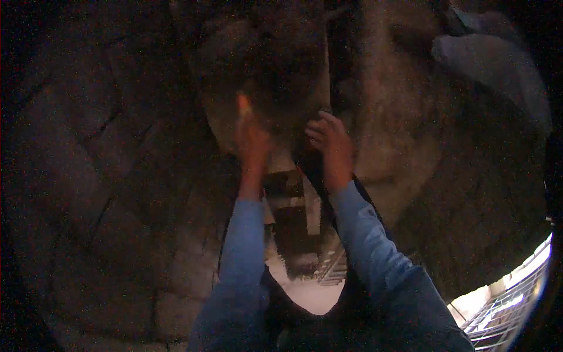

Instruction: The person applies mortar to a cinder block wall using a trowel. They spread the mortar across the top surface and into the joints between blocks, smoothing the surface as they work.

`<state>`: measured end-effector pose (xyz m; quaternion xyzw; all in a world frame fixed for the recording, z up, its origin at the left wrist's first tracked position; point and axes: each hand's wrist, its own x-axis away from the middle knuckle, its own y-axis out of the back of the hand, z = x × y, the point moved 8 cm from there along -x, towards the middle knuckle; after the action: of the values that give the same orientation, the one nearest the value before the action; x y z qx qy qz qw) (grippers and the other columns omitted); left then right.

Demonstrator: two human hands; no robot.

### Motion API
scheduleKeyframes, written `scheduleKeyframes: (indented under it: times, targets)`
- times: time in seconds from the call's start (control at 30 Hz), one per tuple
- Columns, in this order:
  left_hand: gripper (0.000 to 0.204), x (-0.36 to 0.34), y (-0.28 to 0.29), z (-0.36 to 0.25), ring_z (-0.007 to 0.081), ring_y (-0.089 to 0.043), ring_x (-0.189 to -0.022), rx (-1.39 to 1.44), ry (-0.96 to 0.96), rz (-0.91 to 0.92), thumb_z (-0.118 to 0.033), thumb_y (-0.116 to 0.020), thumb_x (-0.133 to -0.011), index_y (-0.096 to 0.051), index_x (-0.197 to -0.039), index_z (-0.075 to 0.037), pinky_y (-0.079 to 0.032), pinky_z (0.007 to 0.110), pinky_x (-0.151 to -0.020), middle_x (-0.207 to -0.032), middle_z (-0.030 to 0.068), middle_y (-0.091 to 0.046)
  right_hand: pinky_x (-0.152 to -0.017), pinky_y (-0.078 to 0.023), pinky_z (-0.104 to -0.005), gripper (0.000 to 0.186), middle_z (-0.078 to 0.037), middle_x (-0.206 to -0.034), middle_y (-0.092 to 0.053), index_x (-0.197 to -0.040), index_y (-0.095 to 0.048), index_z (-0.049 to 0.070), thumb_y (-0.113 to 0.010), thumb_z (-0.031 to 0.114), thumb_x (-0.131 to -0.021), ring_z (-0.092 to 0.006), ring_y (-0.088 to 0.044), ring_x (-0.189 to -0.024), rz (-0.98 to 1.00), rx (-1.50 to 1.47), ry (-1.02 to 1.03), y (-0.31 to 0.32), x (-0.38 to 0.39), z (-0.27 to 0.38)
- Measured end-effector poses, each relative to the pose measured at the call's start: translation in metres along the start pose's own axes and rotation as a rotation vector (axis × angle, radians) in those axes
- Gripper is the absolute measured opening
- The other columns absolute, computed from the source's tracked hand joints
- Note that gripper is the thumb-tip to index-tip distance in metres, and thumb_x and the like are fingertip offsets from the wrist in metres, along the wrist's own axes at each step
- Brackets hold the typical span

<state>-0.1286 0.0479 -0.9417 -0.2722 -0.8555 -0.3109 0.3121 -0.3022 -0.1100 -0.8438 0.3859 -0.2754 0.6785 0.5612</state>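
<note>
My left hand [253, 141], smeared by motion, reaches forward at the middle of the view. At its fingertips is a small bright orange spot [243, 104]; whether this is a held thing or lit fingers I cannot tell. To the right, my right hand [333, 144] has its fingers curled inward, closed over a dark area. What it holds, if anything, is lost in the shadow. The hands are apart, above a dim brownish surface [223, 132] with a darker patch beyond it. Blue sleeves cover both forearms.
Dark stone-like slabs with joints [105, 123] lie on the left. A pale grey rounded shape [487, 56] sits at the far right. Brownish dusty ground [399, 146] spreads beside my right arm. At the lower right is a bright metal grille [507, 314]. Much is too dark to tell.
</note>
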Motion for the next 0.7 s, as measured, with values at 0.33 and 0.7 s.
scheduleKeyframes:
  times: [0.33, 0.7]
  targets:
    - [0.042, 0.011, 0.009, -0.051, 0.0375, -0.062, -0.101, -0.273, -0.159, -0.263, -0.03, -0.058, -0.097, -0.048, -0.127, -0.002, -0.049, 0.047, -0.085, -0.113, 0.0201, -0.062, -0.086, -0.052, -0.0358, 0.032, -0.012, -0.11, -0.065, -0.126, -0.055, 0.006, -0.053, 0.024, -0.099, -0.0219, -0.065, -0.098, -0.053, 0.15, 0.058, -0.018, -0.019, -0.006]
    - [0.05, -0.054, 0.006, -0.126, 0.0329, -0.067, -0.08, 0.093, 0.035, 0.083, -0.047, -0.052, -0.098, -0.056, -0.112, 0.001, -0.051, 0.046, -0.072, -0.086, 0.016, -0.066, -0.088, -0.052, -0.0356, 0.034, -0.012, -0.109, -0.068, -0.129, -0.053, 0.005, -0.052, 0.021, -0.098, -0.023, -0.066, -0.1, -0.036, 0.126, 0.028, -0.03, -0.001, 0.008]
